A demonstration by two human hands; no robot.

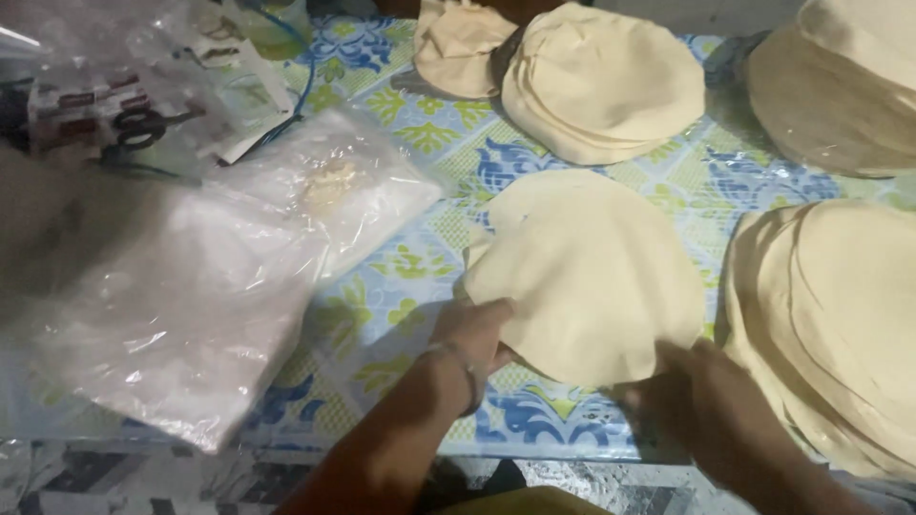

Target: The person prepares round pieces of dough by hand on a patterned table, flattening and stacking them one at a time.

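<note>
Currently my left hand (474, 336) and right hand (695, 386) are pinching the near edge of the dough round (587, 272); lifting evenly is likely avoiding tears.

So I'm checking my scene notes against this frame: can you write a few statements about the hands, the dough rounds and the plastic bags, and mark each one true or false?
1. Both hands touch the flat dough round in the middle of the table. True: the left hand is at its near left edge and the right hand at its near right edge.
2. The table cover is plain white. False: it has a blue, green and white flower pattern.
3. Clear plastic bags lie to the left of the hands. True.
4. That dough round is the only one in view. False: stacks of rounds lie at the far side and on the right.
5. The left hand holds scissors. False: it holds only the dough's edge.
</note>
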